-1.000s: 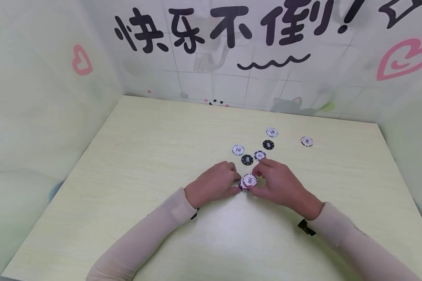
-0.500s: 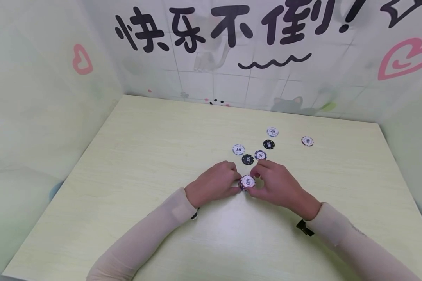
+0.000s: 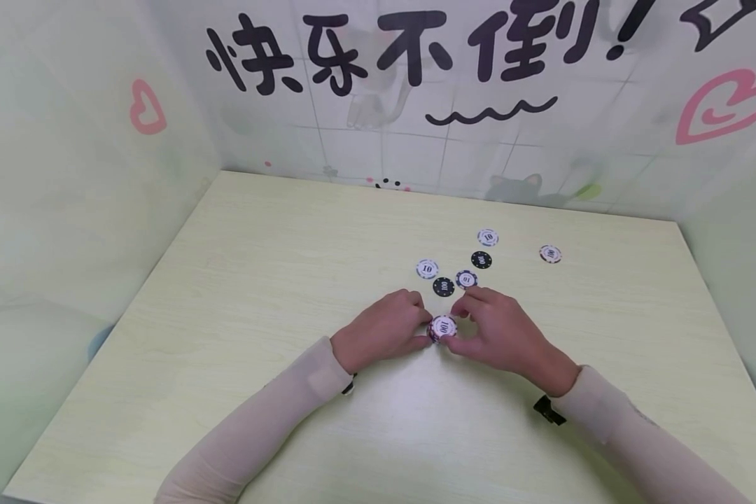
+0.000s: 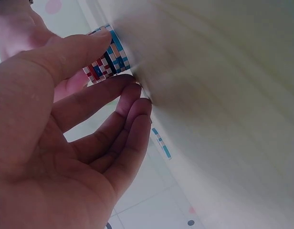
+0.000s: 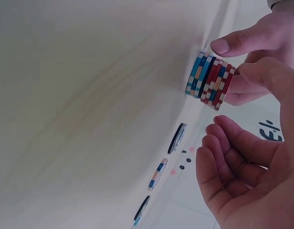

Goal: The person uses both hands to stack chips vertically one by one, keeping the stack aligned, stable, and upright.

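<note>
Left hand (image 3: 384,329): grasping the chip stack (image 3: 443,327) from its left, thumb and index finger round the lower chips; I judge this braces them.
Chip stack: upright on the bench (image 3: 290,238), roughly midway between left and right edges. My head feed reads "100" on top; only the wrist feeds show the blue, black and red layers.
Loose chips (image 3: 444,287): five, flat beyond the stack toward the far edge, printed faces legible from overhead, mere rims from the right wrist.
Right hand (image 3: 500,329): curled round the upper chips, probably aligning them; I cannot confirm index contact.
Lone chip (image 3: 551,253): apart, toward the far right corner.
</note>
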`<state>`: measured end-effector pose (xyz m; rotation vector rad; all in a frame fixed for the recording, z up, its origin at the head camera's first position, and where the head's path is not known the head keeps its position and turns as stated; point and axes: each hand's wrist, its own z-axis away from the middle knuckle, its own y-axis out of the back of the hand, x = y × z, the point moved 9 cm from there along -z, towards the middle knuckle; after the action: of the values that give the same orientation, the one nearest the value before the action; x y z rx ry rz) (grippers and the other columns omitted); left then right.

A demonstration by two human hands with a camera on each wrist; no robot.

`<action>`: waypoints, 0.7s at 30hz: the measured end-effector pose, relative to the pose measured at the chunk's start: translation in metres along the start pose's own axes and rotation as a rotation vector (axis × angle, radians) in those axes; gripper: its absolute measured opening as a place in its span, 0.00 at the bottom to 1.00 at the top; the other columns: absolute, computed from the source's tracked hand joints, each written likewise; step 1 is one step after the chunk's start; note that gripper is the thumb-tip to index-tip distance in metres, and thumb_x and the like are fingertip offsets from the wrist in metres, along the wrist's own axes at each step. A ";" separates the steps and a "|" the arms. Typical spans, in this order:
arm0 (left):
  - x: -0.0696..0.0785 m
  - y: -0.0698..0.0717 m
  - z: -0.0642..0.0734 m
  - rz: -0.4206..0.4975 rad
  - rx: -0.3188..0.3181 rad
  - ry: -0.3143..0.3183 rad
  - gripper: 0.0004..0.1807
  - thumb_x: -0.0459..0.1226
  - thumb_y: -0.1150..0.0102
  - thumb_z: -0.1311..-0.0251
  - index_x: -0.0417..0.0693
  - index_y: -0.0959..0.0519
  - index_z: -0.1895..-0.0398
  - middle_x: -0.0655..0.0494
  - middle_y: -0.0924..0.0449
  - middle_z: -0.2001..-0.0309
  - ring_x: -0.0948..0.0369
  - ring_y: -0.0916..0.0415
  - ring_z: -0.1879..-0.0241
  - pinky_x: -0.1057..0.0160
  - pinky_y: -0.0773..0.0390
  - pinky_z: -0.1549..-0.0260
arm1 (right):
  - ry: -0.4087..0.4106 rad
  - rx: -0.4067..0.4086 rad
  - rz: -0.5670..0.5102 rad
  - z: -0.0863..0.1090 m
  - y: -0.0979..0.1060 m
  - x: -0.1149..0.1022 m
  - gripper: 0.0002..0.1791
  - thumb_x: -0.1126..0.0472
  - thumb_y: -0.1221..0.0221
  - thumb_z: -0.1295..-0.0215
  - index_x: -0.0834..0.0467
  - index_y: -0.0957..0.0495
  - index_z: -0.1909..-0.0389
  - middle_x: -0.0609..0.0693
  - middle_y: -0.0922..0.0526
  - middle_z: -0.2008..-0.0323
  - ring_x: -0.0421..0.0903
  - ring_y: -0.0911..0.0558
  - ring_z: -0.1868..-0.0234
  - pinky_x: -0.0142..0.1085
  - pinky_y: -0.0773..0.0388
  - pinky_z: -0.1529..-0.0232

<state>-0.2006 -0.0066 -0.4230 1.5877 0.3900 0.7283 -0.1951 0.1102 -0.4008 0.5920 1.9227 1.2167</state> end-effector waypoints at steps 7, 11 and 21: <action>0.001 0.000 0.000 -0.005 -0.004 0.006 0.16 0.44 0.24 0.30 0.43 0.07 0.49 0.47 0.11 0.55 0.52 0.15 0.55 0.58 0.17 0.50 | -0.092 -0.014 -0.010 0.003 0.009 0.027 0.16 0.51 0.26 0.37 0.60 0.11 0.60 0.50 0.14 0.61 0.49 0.15 0.61 0.46 0.16 0.59; 0.002 0.001 0.000 -0.011 -0.003 0.003 0.16 0.44 0.24 0.30 0.43 0.07 0.49 0.47 0.11 0.55 0.52 0.15 0.55 0.57 0.17 0.50 | -0.153 -0.016 -0.017 0.006 0.017 0.049 0.16 0.52 0.26 0.35 0.61 0.10 0.58 0.51 0.13 0.61 0.50 0.14 0.61 0.47 0.16 0.60; 0.002 0.003 0.001 0.012 0.023 -0.012 0.13 0.42 0.25 0.30 0.42 0.07 0.51 0.47 0.11 0.57 0.52 0.15 0.56 0.57 0.17 0.51 | -0.361 -0.058 -0.009 0.012 0.038 0.113 0.20 0.52 0.30 0.33 0.64 0.11 0.51 0.57 0.13 0.56 0.55 0.15 0.58 0.52 0.20 0.56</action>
<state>-0.1993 -0.0066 -0.4200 1.6171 0.3811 0.7254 -0.2535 0.2141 -0.4104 0.7180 1.5811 1.0727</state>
